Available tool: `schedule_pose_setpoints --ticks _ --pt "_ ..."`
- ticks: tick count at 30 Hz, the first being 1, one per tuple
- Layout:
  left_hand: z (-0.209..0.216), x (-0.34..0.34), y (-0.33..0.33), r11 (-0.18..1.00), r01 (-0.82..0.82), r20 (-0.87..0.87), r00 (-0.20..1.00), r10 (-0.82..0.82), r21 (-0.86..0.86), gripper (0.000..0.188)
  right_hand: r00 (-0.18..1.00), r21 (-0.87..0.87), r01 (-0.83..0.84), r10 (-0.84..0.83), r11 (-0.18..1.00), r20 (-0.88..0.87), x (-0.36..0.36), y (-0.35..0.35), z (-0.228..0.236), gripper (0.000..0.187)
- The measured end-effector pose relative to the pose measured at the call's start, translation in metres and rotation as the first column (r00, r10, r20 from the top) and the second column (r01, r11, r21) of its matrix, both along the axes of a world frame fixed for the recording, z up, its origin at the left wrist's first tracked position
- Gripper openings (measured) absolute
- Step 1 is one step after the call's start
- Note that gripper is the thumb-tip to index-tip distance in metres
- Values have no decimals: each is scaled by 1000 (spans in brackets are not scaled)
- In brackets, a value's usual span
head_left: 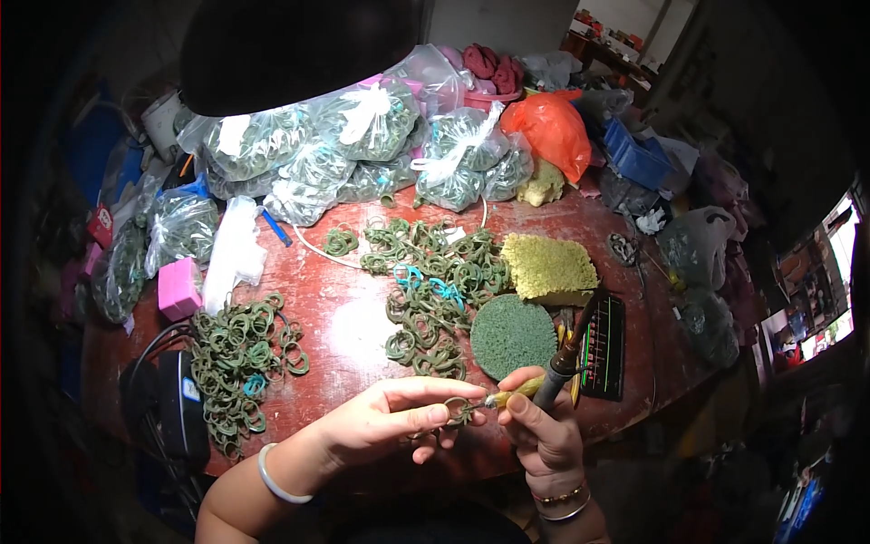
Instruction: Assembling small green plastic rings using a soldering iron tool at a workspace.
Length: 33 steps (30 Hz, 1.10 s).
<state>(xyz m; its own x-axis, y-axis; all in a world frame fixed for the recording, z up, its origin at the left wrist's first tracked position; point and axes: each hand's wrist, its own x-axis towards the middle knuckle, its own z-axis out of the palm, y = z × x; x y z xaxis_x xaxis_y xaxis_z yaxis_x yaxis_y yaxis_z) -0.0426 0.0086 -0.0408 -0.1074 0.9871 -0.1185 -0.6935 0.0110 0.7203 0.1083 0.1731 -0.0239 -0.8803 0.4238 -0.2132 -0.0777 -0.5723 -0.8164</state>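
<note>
A round reddish counter (344,317) is carrying everything, and clear bags of green rings (362,122) are crowding its far edge beside an orange bag (553,131). Loose green rings are lying in two heaps, one in the middle (435,281) and one to the left (240,363). A yellow sponge (548,267) and a round green pad (512,335) are sitting just right of the middle heap, with a pink block (178,288) at the left.

At the near edge, the left hand (385,422) is pinching one small green ring (459,411) between thumb and forefinger, the other fingers curled loosely. The right hand (544,431) is wrapped around a soldering iron (562,363), its tip meeting the ring.

The ring looks light, thin and springy, likely to slip or bend if squeezed hard, so it is best gripped on the side away from the tip. The green pad and the dark cable box (186,403) are sitting close, but nothing is lying between the hands.
</note>
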Motion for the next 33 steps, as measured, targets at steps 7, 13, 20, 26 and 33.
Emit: schedule_pose_setpoints --ticks 7,13,20,26,33 --pt "1 -2 1 999 24 92 995 -28 48 44 965 254 261 -244 931 -97 3 -23 -16 22" --pt "0 -1 1 998 -4 53 999 1 64 47 953 324 278 -217 904 -211 8 -26 -19 21" --pt "-3 -4 1 993 63 95 993 -73 101 49 943 261 314 -268 913 -198 4 -29 -17 21" --pt "-5 -4 -2 992 66 142 986 -82 111 48 965 258 255 -227 932 -132 5 -24 -20 20" --pt "1 -3 -1 989 81 126 987 -97 121 49 955 241 266 -223 933 -194 0 -27 -18 28"
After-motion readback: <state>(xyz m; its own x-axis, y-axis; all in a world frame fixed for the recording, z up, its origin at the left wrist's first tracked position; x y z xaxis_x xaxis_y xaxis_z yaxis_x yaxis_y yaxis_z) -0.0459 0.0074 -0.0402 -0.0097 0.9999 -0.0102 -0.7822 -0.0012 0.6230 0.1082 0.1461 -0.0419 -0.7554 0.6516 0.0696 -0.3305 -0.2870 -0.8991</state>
